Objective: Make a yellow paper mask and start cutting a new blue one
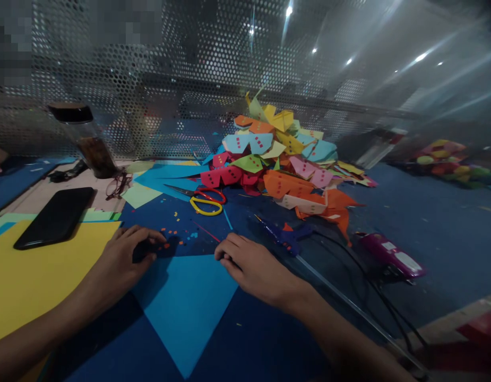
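Note:
A blue paper triangle (pixel 185 307) lies on the dark blue table with one corner toward me. My left hand (pixel 128 254) is over its upper left corner, thumb and fingers apart in a curve, holding nothing. At the upper right edge of the paper rests my right hand (pixel 249 265), its fingers curled together; whatever is between the fingertips is hidden. Just beyond are small orange and blue paper bits and scissors (pixel 207 201) with red and yellow handles. A blue glue gun (pixel 285 236) lies to the right of my right hand.
Folded paper shapes (pixel 277 154) are heaped at the back by a perforated metal panel (pixel 213 63). Yellow sheets (pixel 14 276), a black phone (pixel 56 217), glasses (pixel 118 185) and a lidded bottle (pixel 88 143) are on the left. A purple device (pixel 392 257) with cables lies right.

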Demonstrator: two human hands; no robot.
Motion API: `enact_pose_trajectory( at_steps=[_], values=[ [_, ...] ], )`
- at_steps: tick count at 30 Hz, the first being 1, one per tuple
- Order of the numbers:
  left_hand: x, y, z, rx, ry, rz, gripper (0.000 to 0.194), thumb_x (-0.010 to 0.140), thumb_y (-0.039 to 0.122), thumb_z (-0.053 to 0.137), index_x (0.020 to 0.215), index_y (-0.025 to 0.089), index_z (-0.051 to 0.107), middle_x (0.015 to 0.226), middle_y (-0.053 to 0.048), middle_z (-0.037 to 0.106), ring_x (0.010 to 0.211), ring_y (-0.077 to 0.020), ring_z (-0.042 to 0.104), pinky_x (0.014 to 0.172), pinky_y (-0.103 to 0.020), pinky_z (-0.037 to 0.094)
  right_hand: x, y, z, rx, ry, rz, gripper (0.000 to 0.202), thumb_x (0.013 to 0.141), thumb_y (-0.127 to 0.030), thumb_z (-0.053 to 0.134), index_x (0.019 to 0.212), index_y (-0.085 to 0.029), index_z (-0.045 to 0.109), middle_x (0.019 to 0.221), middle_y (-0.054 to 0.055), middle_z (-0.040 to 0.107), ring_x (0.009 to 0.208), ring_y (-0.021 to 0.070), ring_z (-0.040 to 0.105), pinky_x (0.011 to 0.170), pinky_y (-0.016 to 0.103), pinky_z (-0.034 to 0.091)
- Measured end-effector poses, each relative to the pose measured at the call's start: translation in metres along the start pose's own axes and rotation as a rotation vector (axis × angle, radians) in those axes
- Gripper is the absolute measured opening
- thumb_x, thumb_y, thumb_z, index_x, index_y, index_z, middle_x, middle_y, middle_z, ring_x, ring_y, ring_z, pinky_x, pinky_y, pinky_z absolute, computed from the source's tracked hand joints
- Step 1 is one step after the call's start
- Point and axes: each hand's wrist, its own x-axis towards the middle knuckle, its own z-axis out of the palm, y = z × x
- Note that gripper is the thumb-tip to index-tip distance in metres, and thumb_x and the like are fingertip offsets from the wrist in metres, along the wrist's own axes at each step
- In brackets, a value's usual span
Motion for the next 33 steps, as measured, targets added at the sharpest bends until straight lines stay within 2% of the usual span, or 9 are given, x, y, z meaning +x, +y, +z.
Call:
enact_pose_trajectory(
  at_steps=[8, 14, 24, 33],
  values=[
    [-0.002, -0.005, -0.007, -0.014, 0.024, -0.007, 0.02, 0.083, 0.029, 0.056, 0.1, 0.028, 0.068, 0.098, -0.006, 0.07, 0.097, -0.0306, 0.06, 0.086, -0.046, 0.046, 0.001, 0.001, 0.0, 0.005, 0.007, -0.006, 0.016, 0.096, -0.01, 0.049, 0.101, -0.02, 0.06, 0.106, 0.004, 0.062, 0.093, 0.0158, 0.058, 0.081, 0.03, 0.044],
    [-0.005, -0.003, -0.016, -0.012, -0.015, -0.053, 0.024, 0.085, 0.026, 0.054, 0.106, 0.024, 0.066, 0.103, -0.005, 0.069, 0.104, -0.0324, 0.058, 0.091, -0.048, 0.045, 0.001, 0.002, 0.001, 0.005, 0.005, -0.018, 0.016, 0.095, -0.009, 0.05, 0.101, -0.02, 0.06, 0.106, 0.004, 0.062, 0.094, 0.0156, 0.059, 0.082, 0.03, 0.044],
    [-0.006, -0.021, -0.02, -0.056, -0.004, -0.066, 0.025, 0.08, 0.027, 0.056, 0.102, 0.032, 0.067, 0.107, -0.006, 0.068, 0.109, -0.0329, 0.057, 0.094, -0.052, 0.045, 0.001, 0.0, -0.002, 0.017, -0.005, -0.004, 0.016, 0.095, -0.009, 0.049, 0.1, -0.02, 0.06, 0.107, 0.004, 0.062, 0.093, 0.0155, 0.059, 0.079, 0.029, 0.045],
    [-0.005, -0.034, -0.022, 0.009, -0.055, -0.029, 0.027, 0.081, 0.03, 0.06, 0.107, 0.031, 0.067, 0.111, -0.005, 0.068, 0.115, -0.0324, 0.055, 0.098, -0.049, 0.044, 0.001, 0.0, -0.002, 0.009, -0.015, 0.002, 0.016, 0.096, -0.01, 0.048, 0.101, -0.019, 0.06, 0.107, 0.004, 0.062, 0.093, 0.0154, 0.059, 0.08, 0.029, 0.044]
  ],
)
